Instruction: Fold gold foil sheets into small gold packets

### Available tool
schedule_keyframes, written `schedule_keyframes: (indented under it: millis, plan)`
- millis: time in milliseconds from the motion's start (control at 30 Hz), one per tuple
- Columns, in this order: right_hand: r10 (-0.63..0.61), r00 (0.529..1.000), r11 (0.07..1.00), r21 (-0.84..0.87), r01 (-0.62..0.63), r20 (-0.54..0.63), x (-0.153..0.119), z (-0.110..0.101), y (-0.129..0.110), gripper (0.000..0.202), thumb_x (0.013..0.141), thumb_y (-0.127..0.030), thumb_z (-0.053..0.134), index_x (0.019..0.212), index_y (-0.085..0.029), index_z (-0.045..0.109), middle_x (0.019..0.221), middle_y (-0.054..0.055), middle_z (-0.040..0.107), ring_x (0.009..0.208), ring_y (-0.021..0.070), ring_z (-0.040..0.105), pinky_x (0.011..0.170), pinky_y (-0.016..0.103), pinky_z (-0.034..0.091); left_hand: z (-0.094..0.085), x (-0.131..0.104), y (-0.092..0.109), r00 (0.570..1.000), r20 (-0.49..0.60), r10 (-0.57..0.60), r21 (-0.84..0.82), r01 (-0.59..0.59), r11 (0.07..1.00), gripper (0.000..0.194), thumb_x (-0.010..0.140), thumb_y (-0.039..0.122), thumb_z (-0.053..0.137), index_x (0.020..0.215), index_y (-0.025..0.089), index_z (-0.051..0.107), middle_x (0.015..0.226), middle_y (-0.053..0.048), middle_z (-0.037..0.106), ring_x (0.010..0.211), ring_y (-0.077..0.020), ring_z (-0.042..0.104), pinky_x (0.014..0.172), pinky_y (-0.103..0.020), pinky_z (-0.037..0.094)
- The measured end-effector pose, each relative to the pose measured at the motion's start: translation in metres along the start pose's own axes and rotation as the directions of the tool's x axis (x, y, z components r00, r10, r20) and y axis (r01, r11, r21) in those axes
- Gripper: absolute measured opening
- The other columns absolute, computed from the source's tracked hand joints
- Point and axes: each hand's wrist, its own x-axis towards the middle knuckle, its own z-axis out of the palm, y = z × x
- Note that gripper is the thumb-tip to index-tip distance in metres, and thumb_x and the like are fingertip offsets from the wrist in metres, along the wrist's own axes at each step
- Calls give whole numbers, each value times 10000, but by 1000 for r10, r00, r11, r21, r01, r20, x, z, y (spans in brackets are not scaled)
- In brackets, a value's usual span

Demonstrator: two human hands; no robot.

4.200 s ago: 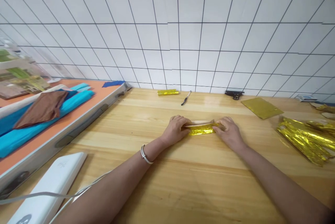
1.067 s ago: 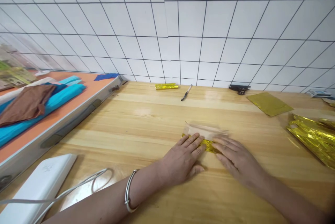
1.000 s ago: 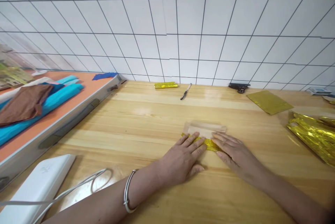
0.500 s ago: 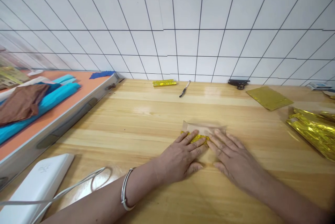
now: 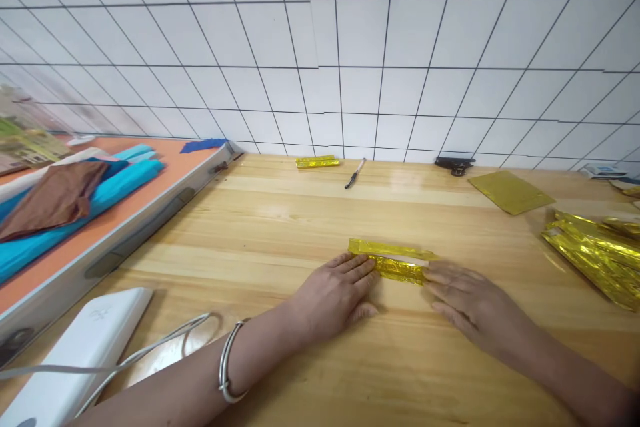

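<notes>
A folded strip of gold foil paper (image 5: 400, 270) lies on the wooden table in front of me. Its upper flap also shows gold, with a narrow pale band between the two gold parts. My left hand (image 5: 340, 290) rests flat on the strip's left end, fingers stretched out and pressing on it. At the right end, my right hand (image 5: 473, 304) touches the paper with its fingertips. Those fingers are extended and slightly smeared, with the thumb apart. The paper's right corner is partly covered by them.
Near the wall lie a small folded gold strip (image 5: 317, 161), a pen (image 5: 355, 173) and a black clip (image 5: 454, 164). A flat gold sheet (image 5: 511, 192) and a gold foil pile (image 5: 590, 260) are on the right. Left are a white device (image 5: 80, 354) with a cable and coloured crepe rolls (image 5: 110, 197).
The paper's upper part has turned from its pale brown side to gold, folded over towards me. My hands have moved apart to the strip's two ends.
</notes>
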Motion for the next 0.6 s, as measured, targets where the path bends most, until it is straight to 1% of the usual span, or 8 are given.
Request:
schedule_keyframes:
  millis: [67,100,167,233,300,400,467,600]
  plan:
    - [83,994,996,35,-80,-67,7,-9,7,275,898,-284,455,1136,-251,589,1168,47,626,1085,210,560,926,398,455,1,6,4,999,-41,5,44,-3,999,475,922,465,381,1235,131,509,1331,-125,493,1266,-250,420,1110,-413,260]
    - [131,985,991,41,-127,-113,12,-12,9,277,892,-289,461,1139,-248,578,1143,56,628,1051,216,571,904,402,463,1,9,6,998,-56,9,62,-5,998,435,920,445,399,1177,125,543,1299,-130,519,1244,-254,442,1094,-418,286]
    - [198,961,980,34,-195,-194,23,-16,11,346,873,-305,484,1209,-231,522,1150,83,602,1043,237,556,895,422,459,1,13,9,998,-67,14,80,-9,997,354,921,399,418,1081,127,577,1238,-128,558,1209,-253,472,1046,-410,354]
    - [218,950,975,5,-222,-225,35,-14,10,453,856,-306,509,1293,-204,448,1216,109,546,1091,257,513,918,433,437,0,14,11,998,-69,10,82,-4,997,298,924,362,421,1036,136,578,1184,-117,584,1189,-246,485,995,-388,410]
    - [191,956,978,-37,-204,-223,45,-9,8,475,856,-289,507,1314,-189,431,1247,120,520,1112,263,491,921,431,423,0,14,11,997,-76,5,85,2,996,269,927,340,418,1028,143,570,1145,-108,597,1178,-240,490,963,-373,438]
    - [122,967,986,-85,-144,-224,53,0,7,382,883,-248,465,1259,-190,498,1182,110,573,1073,248,507,891,411,416,1,13,11,995,-96,7,101,2,995,254,933,326,402,1008,145,565,1127,-110,600,1168,-238,493,952,-375,447]
    - [74,971,990,-100,-99,-225,55,3,8,332,893,-200,442,1207,-198,548,1127,95,612,1041,233,517,877,392,408,3,13,11,994,-109,6,108,6,994,247,937,312,390,997,146,562,1129,-112,597,1171,-239,488,953,-380,446]
    - [-7,981,994,-108,-14,-194,52,8,8,338,887,-116,424,1162,-211,595,1070,72,645,996,212,525,853,367,398,5,13,11,995,-102,-4,97,13,995,251,940,308,379,1012,148,558,1137,-109,594,1184,-245,475,956,-391,445]
